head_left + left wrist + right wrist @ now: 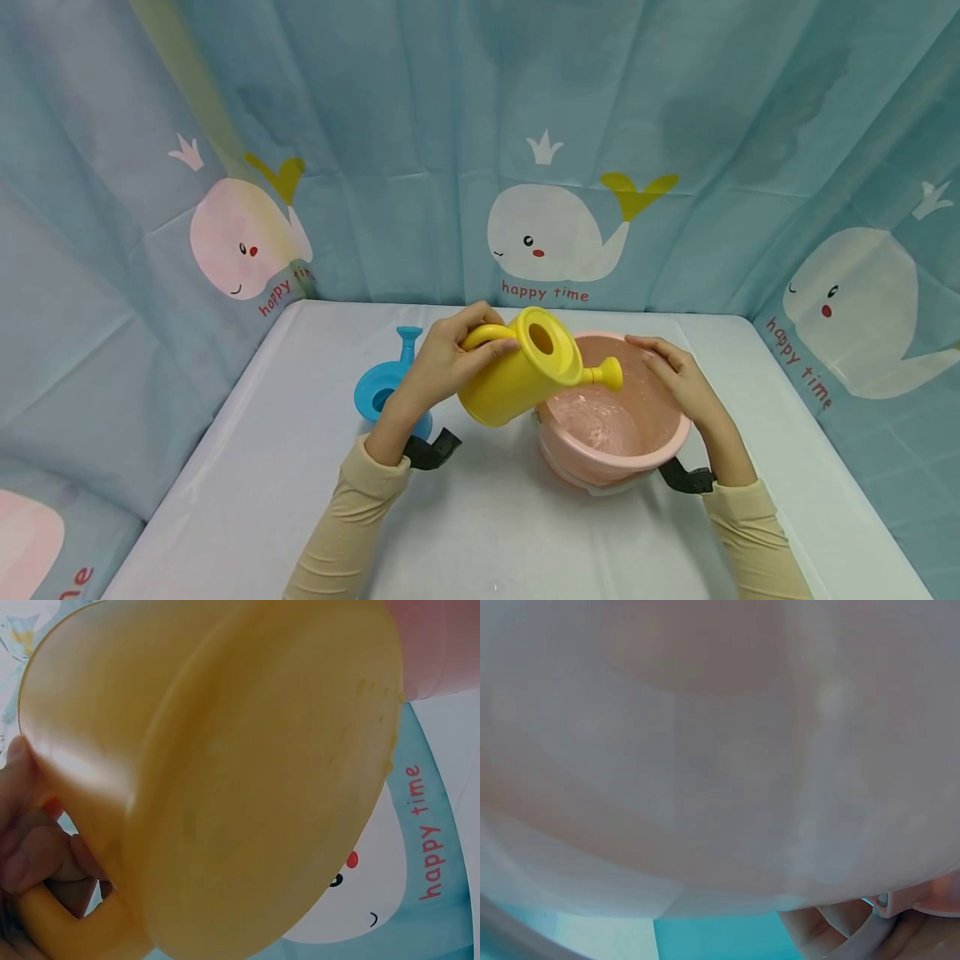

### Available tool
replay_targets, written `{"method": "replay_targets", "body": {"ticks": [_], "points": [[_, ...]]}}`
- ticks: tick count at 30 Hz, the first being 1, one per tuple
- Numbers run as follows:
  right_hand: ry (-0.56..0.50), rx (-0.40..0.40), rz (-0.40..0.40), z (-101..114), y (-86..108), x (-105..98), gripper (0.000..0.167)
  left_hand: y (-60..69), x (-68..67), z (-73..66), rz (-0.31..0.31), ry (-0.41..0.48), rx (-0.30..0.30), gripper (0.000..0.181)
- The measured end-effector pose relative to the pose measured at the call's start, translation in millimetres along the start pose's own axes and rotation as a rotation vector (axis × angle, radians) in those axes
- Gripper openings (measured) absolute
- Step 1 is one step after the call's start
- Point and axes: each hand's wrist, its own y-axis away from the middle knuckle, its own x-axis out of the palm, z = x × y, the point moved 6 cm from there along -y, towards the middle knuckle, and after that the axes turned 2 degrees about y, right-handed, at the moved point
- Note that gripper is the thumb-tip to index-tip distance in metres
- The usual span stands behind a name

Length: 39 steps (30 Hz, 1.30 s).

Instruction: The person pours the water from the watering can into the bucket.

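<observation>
With 12 o'clock at the far side, the blue watering can [367,387] sits on the white table [480,533] at 9 o'clock from the yellow watering can [513,383], its spout pointing to 1 o'clock. The left wrist and a black mount [432,451] cross in front of it and cover its near right part. A pale blue cloth [375,233] printed with whales stands round the table at 10, 12 and 2 o'clock.

The left hand [450,354] curls round the handle of the yellow watering can, which hangs tilted in the air, its spout toward 3 o'clock with the tip over the pink bucket [577,468]. The bucket stands at 4 o'clock from that can, and what looks like clear water [600,425] glistens inside. The right hand [678,375] grips the bucket's rim at 2 o'clock.

Whether anything runs from the spout is hard to make out. The can's base fills most of the left wrist view, leaving only a pink corner of the bucket at 1 o'clock. In the right wrist view the bucket's blurred wall hides nearly everything, with part of the fingers showing at 5 o'clock. Both beige sleeves [337,525] are cut off at 6 o'clock by the head view's lower edge.
</observation>
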Motion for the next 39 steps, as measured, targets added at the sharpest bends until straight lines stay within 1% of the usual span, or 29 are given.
{"method": "replay_targets", "body": {"ticks": [6,15,21,35,39], "points": [[-0.016,-0.011,0.001,-0.3,-1.1,-0.5,0.037,-1.3,1.0,-1.7,0.007,0.002,0.010,0.015],[0.011,0.002,0.000,-3.1,-1.0,1.0,0.037,-0.3,1.8,-0.8,0.006,-0.009,-0.013,0.015],[0.019,0.014,0.002,-3.0,-0.5,1.0,0.037,-0.2,1.4,-0.8,0.004,-0.009,-0.010,0.015],[0.020,0.007,-0.008,-1.4,-0.2,-0.3,0.036,-1.5,1.5,0.0,0.005,-0.011,-0.021,0.014],[0.012,0.008,-0.007,-1.3,-0.2,-0.3,0.037,-1.8,2.1,-0.3,0.004,-0.008,-0.015,0.014]]}}
